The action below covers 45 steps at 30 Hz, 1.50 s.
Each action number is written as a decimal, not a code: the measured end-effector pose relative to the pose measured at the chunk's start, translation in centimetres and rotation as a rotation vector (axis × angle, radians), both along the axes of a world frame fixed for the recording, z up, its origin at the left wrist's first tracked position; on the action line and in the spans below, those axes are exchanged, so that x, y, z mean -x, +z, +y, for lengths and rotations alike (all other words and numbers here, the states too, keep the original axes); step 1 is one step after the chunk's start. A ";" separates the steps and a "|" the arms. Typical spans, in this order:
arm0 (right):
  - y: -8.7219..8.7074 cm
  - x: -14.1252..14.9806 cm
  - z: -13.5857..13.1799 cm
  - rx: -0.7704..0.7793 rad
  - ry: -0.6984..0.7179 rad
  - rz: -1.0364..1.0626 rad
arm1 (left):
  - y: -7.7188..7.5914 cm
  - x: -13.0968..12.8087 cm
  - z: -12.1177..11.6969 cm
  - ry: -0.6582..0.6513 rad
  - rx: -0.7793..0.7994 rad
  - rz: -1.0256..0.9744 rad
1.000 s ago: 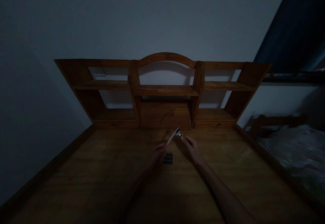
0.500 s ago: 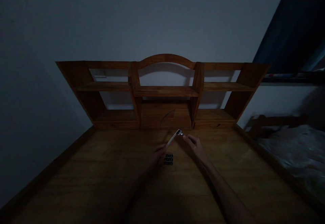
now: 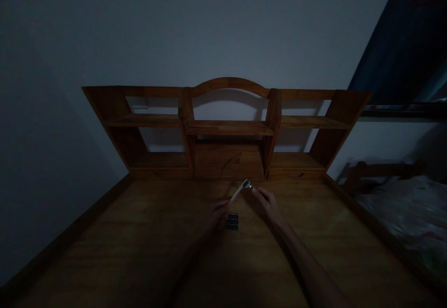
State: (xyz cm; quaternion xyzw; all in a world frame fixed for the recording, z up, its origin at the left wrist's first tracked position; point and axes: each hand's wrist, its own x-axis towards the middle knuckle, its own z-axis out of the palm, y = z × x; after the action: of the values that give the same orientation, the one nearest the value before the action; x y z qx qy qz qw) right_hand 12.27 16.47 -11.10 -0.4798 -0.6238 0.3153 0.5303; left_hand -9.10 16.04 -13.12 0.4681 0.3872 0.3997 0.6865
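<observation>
My left hand (image 3: 220, 210) is closed round the lower end of a slim white handle (image 3: 237, 193), shaped like a razor's, that slants up and to the right. At its top sits a small dark and shiny head (image 3: 247, 184). The fingertips of my right hand (image 3: 266, 201) pinch the right side of this head; the dim light hides the exact hold. Under and just right of my left hand, a small dark pack (image 3: 232, 222) with several rows lies flat on the wooden desk (image 3: 157, 233).
A wooden shelf unit (image 3: 228, 128) with several compartments stands along the desk's back edge, against a pale wall (image 3: 216, 29). Raised wooden rims border the desk's left and right sides. Beyond the right rim lies a pale, crumpled covering (image 3: 412, 205). A dark curtain (image 3: 401, 38) hangs upper right.
The view has shifted slightly, so the shelf and desk appear a little lower. Both hands keep their hold on the razor-like tool, whose head has turned slightly.
</observation>
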 end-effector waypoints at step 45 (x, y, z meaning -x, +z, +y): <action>-0.2 1.1 -0.3 -0.048 -0.032 0.175 | 1.7 -0.7 -0.8 0.167 -0.334 0.085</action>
State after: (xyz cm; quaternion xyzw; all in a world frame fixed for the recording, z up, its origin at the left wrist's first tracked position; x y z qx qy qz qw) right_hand 11.15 16.20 -11.26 -0.4474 -0.5749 0.3324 0.5991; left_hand -8.39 15.19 -11.39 0.5581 0.3818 0.4939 0.5467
